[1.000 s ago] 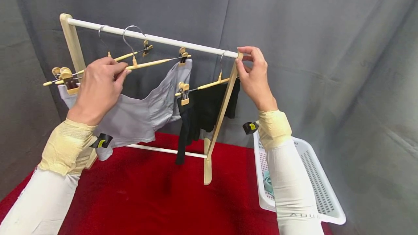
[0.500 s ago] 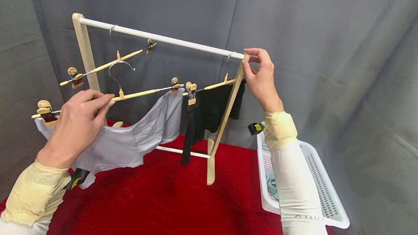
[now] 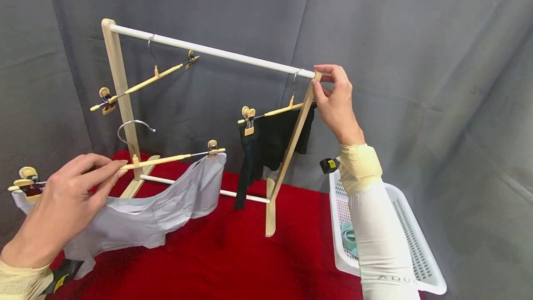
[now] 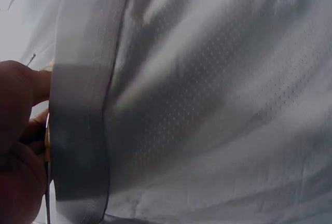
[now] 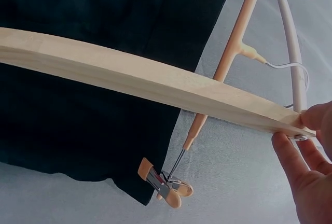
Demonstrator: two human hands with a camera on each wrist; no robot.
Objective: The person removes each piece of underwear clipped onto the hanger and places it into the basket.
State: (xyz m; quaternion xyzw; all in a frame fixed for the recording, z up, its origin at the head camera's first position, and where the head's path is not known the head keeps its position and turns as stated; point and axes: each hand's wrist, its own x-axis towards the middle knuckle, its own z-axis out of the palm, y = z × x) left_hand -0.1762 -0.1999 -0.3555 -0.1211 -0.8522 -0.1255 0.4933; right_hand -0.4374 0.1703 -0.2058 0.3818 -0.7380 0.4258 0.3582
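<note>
My left hand (image 3: 75,198) pinches the yellow bar of a clip hanger (image 3: 162,159), whose metal hook stands free in the air below the rail. From its two clips hangs a light grey garment (image 3: 187,193), which fills most of the left wrist view as perforated cloth (image 4: 207,89). My right hand (image 3: 335,101) grips the top of the wooden upright (image 3: 297,131) at the rack's right end, thumb and fingers on either side of it. Beside that upright, a black garment (image 3: 270,135) hangs from another clip hanger (image 5: 228,58) on the white rail (image 3: 225,54).
A bare clip hanger (image 3: 145,81) hangs toward the rail's left end. The rack stands on a red cloth (image 3: 233,263). At the right, a white plastic basket (image 3: 435,281) holds a light teal item (image 3: 349,237), partly behind my right forearm. Grey curtain (image 3: 408,36) covers the back.
My left hand has carried the hanger with the grey garment off the rail, down and to the left toward me. My right hand keeps its grip on the upright. The head view has shifted slightly.
</note>
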